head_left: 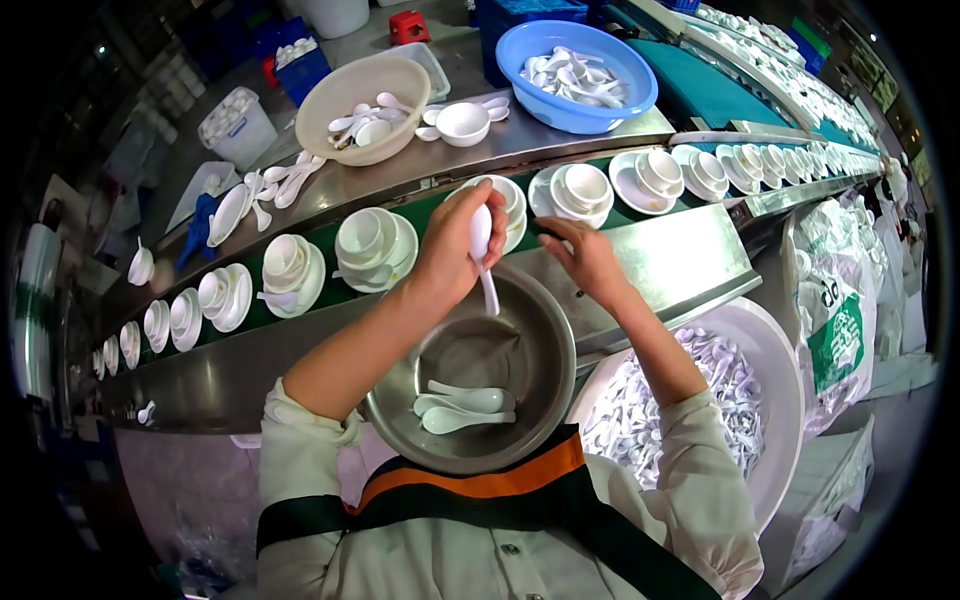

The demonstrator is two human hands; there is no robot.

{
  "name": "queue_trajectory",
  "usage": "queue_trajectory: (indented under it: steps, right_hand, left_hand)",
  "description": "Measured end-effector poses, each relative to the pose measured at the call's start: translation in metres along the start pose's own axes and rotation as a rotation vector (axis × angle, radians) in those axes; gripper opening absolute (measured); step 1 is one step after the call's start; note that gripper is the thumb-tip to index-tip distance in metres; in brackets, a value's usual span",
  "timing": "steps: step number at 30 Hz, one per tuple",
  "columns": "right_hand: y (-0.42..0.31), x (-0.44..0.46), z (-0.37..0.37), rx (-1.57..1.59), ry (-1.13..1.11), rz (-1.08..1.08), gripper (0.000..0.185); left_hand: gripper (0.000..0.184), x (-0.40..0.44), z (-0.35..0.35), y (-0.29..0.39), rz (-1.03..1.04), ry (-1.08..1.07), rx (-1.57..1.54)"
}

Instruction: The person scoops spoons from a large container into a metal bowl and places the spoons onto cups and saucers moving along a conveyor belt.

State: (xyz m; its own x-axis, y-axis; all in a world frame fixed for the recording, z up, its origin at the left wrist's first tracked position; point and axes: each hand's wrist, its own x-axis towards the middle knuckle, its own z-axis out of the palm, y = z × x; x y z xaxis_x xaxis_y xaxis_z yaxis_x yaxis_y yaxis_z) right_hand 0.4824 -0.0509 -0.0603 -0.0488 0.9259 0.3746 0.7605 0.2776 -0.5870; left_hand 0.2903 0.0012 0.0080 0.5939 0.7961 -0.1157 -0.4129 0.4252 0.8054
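- Crossing the whole view, the belt carries a long row of white stacks, cups and bowls set on plates.
- At the right, below the belt, a tub holds a large heap of white spoons.
- Right before the person is a steel bowl, with 3 loose spoons lying together in it.
- Beyond the belt, a blue basin holds more spoons; left of it, a beige basin holds spoons and a small bowl.
- Left hand: above the steel bowl's far rim, its fingers pinching 1 spoon.
- Right hand: at the belt's near edge, near a stack, fingers bent; cannot tell whether they grip anything.
- That pinched spoon: scoop against the left hand, handle pointing down over the steel bowl.
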Motion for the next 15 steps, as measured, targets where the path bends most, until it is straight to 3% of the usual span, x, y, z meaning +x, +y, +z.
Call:
queue_trajectory:
  steps: [2,7,9,11,12,14,15]
  right_hand:
    - [-0.039,-0.007,-0.011,0.63,-0.139,0.073,0.032]
    - [-0.053,-0.01,-0.019,0.604,-0.263,-0.013,0.029]
    - [-0.032,-0.011,-0.017,0.727,-0.169,0.252,0.024]
    - [0.002,-0.006,-0.013,0.322,0.096,0.265,0.018]
    - [0.017,-0.003,-0.016,0.034,0.148,0.239,0.017]
    - [0.055,0.003,-0.016,-0.405,0.205,0.232,0.018]
    - [0.075,0.004,-0.01,-0.553,0.207,0.254,0.019]
  left_hand:
    - [0.022,0.01,0.005,-0.003,0.026,0.003,-0.098]
    - [0.023,0.018,0.015,-0.014,0.072,0.008,-0.206]
    - [0.028,0.022,0.01,-0.018,0.119,-0.01,-0.173]
    - [0.03,0.02,0.004,-0.021,0.401,0.258,0.46]
    - [0.029,0.018,-0.013,-0.026,0.417,0.265,0.626]
    - [0.029,-0.013,-0.025,-0.023,0.268,-0.108,0.951]
    - [0.031,-0.034,-0.01,-0.01,-0.065,-0.31,1.146]
